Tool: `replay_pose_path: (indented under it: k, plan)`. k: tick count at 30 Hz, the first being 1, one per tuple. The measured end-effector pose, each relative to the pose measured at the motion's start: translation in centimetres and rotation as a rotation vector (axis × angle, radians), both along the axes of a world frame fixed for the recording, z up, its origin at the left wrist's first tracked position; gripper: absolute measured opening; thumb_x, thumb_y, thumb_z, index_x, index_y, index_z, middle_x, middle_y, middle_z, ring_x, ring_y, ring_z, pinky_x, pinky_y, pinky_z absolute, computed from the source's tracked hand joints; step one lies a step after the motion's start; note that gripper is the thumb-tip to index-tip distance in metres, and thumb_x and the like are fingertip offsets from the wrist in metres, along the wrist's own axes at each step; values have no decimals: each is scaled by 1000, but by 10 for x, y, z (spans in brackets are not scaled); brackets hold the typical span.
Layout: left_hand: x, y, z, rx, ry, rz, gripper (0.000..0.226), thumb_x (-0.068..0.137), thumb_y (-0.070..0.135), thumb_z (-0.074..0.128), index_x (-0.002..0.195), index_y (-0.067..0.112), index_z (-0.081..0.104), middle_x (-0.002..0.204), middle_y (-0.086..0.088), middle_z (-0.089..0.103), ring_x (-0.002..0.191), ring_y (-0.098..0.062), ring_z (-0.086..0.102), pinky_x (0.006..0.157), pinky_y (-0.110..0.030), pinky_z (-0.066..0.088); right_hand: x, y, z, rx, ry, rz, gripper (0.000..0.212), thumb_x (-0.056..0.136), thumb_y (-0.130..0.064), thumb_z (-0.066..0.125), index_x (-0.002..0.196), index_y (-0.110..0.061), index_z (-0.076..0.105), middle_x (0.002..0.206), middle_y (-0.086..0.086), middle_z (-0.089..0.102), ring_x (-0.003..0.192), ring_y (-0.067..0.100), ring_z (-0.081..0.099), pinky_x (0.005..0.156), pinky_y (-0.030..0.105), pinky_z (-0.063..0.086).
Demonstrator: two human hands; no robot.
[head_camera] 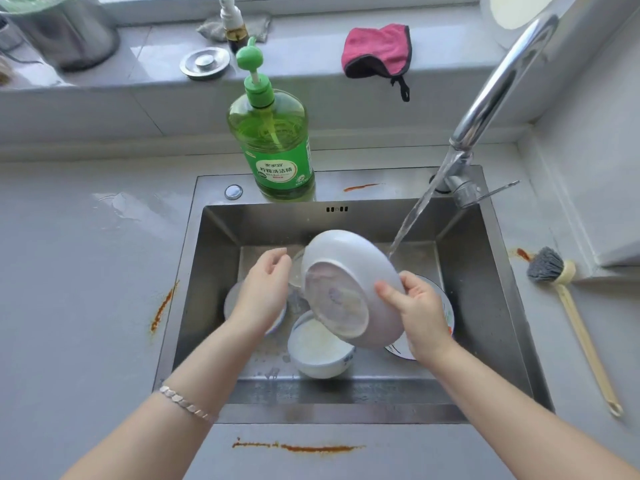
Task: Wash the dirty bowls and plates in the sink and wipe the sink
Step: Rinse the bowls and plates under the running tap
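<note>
Right hand (pixel 419 306) round tilted, wet white bowl (pixel 346 289) — left hand (pixel 266 285) loose, empty

Both bare forearms reach forward and converge. The left hand (pixel 266 289), with a silver link bracelet (pixel 188 403) on its forearm, has loosely curled fingers. The right hand (pixel 420 317) grips a tilted white ceramic bowl (pixel 346 271) at its rim, thumb on the outside.

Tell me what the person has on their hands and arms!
No gloves, and no sleeves in view. The left hand has a silvery bracelet of small flat links around its wrist. The right hand wears nothing at the wrist, and no rings show on either one.
</note>
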State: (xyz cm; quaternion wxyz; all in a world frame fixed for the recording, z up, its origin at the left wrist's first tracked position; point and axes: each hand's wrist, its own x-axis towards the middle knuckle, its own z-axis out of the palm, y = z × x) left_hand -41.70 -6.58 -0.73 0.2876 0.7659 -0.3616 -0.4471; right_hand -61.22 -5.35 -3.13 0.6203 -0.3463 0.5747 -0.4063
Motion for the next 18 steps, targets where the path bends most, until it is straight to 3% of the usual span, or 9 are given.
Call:
replay_pose_path:
  k: [3, 5, 10, 12, 14, 18]
  plan:
    - [-21, 13, -12, -130, -223, -133, 41, 97, 19, 41, 139, 14, 41, 141, -1, 44, 131, -14, 39, 101, -19, 25, -12, -4, 2, 163, -242, -241, 14, 88, -6, 56, 75, -10, 55, 62, -3, 68, 57, 11, 63, 51, 19, 51]
    - [-44, 23, -19, -293, -236, -293, 46, 98, 22, 40, 142, 10, 34, 148, 2, 32, 140, -11, 25, 106, -11, 12, -17, -7, 4, 207, -362, -340, 10, 90, -6, 53, 81, -10, 55, 65, -2, 70, 59, 9, 66, 54, 19, 54]
    - [-99, 32, -35, -483, -385, -825, 74, 90, 61, 5, 146, 13, 3, 152, 6, -5, 142, -8, -8, 113, -19, -11, -21, -13, 9, 205, -468, -378, 8, 90, -7, 53, 92, -5, 60, 81, 7, 73, 73, 17, 70, 69, 28, 59]
    - [-103, 19, -39, -467, -447, -804, 79, 80, 69, -8, 141, 19, -9, 148, 7, -17, 140, -9, -18, 111, -19, -19, -20, -11, 11, 212, -477, -393, 9, 90, -8, 53, 92, -4, 61, 82, 8, 73, 73, 18, 71, 68, 29, 59]
    - [-97, 2, -41, -377, -487, -680, 85, 75, 77, -6, 138, 20, -17, 143, 9, -26, 135, -7, -25, 108, -19, -22, -19, -10, 12, 216, -475, -421, 8, 90, -8, 53, 88, -6, 61, 76, 5, 73, 68, 15, 70, 60, 25, 58]
    - [-100, 9, -35, -270, -488, -633, 78, 74, 59, -3, 137, 18, -22, 141, 8, -30, 136, -8, -28, 108, -24, -21, -12, -14, 15, 219, -486, -464, 8, 90, -8, 54, 84, -7, 60, 73, 4, 73, 67, 15, 70, 57, 24, 56]
